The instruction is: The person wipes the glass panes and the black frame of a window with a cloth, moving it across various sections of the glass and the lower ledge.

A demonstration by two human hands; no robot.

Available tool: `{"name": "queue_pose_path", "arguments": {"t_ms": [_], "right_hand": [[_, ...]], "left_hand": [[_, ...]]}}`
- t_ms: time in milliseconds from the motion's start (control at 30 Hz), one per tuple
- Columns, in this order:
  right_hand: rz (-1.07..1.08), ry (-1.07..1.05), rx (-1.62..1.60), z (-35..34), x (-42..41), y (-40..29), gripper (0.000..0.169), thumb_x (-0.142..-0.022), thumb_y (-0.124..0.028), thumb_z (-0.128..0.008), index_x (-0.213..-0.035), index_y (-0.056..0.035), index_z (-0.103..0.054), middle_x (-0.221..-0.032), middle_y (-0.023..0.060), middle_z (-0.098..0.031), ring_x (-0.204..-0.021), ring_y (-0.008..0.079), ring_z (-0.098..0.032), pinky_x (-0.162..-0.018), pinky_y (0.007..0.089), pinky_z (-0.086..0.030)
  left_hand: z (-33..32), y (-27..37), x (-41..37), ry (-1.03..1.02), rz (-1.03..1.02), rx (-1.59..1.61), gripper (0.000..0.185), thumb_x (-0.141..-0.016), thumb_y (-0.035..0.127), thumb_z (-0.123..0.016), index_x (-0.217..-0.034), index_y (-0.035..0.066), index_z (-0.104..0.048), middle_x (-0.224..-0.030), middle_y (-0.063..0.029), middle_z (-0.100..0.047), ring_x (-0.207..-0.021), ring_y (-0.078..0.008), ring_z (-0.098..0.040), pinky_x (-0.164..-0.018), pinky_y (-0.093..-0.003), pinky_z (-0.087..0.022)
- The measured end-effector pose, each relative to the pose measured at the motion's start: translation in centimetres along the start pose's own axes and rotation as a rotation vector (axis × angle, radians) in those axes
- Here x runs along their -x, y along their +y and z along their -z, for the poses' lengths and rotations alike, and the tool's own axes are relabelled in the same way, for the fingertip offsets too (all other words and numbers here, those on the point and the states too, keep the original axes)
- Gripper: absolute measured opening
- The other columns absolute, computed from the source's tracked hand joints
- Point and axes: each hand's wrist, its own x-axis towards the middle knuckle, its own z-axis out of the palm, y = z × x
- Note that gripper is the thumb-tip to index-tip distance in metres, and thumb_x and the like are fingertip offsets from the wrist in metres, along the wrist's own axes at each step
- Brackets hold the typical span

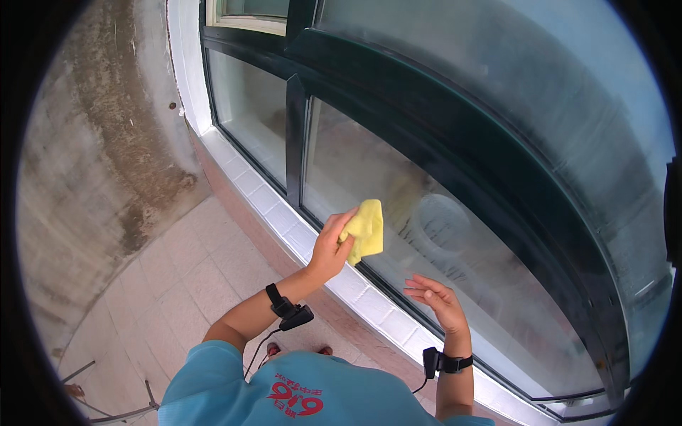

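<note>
My left hand (331, 250) grips a folded yellow cloth (367, 229) at the lower edge of a window pane (367, 160). Whether the cloth presses on the glass cannot be told. To the right, my right hand (434, 298) is raised near the same pane with its fingers apart and nothing in it. A round, hazy patch with dark streaks shows in the glass between and above the hands. Each wrist wears a black strap with a small device and a cable.
Dark green window frames (298, 133) surround the panes. A white tiled sill (287, 221) runs below them. At left rises a stained concrete wall (117, 133) over a pinkish tiled floor (176, 287). Thin metal rods (128, 412) lie at the lower left.
</note>
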Motion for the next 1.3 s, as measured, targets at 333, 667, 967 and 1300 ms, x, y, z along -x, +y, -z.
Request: {"name": "queue_pose_path", "arguments": {"t_ms": [333, 667, 967, 1300], "right_hand": [[-0.087, 0.809, -0.203, 7.1, 15.8, 8.2, 0.040, -0.092, -0.029, -0.061, -0.119, -0.0001, -0.060, -0.108, 0.0152, -0.068, -0.091, 0.0241, -0.068, -0.078, 0.0298, -0.055], [0.085, 1.000, -0.055, 11.8, 18.1, 9.8, 0.033, -0.094, -0.033, -0.058, -0.097, -0.0018, -0.066, -0.093, 0.0127, -0.071, -0.087, 0.0227, -0.069, -0.078, 0.0316, -0.053], [0.184, 1.048, -0.077, 13.3, 17.7, 11.4, 0.040, -0.096, -0.038, -0.054, -0.083, -0.0019, -0.064, -0.077, 0.0120, -0.070, -0.073, 0.0212, -0.069, -0.074, 0.0315, -0.056], [0.172, 1.059, -0.024, 13.5, 17.8, 11.8, 0.042, -0.096, -0.040, -0.054, -0.082, -0.0017, -0.063, -0.075, 0.0106, -0.069, -0.071, 0.0198, -0.068, -0.072, 0.0306, -0.055]], "left_hand": [[-3.3, -1.6, -10.0, 0.255, -0.357, -0.332, 0.061, -0.099, 0.034, -0.034, -0.145, -0.006, -0.023, -0.155, -0.0238, -0.010, -0.139, -0.0496, -0.012, -0.113, -0.0515, -0.015], [-7.4, -2.5, -8.1, 0.021, -0.877, -0.643, 0.047, -0.092, 0.027, -0.051, -0.134, 0.007, -0.049, -0.149, -0.0147, -0.031, -0.138, -0.0441, -0.021, -0.110, -0.0553, -0.023], [2.0, -5.8, -12.8, 0.478, -0.196, -0.532, 0.048, -0.093, 0.010, -0.050, -0.137, -0.003, -0.035, -0.138, -0.0214, -0.037, -0.123, -0.0415, -0.039, -0.104, -0.0438, -0.032], [9.3, -3.1, -15.9, 0.683, -0.265, -0.383, 0.051, -0.090, 0.009, -0.055, -0.138, 0.001, -0.037, -0.115, -0.0212, -0.051, -0.108, -0.0376, -0.052, -0.094, -0.0392, -0.041]]}}
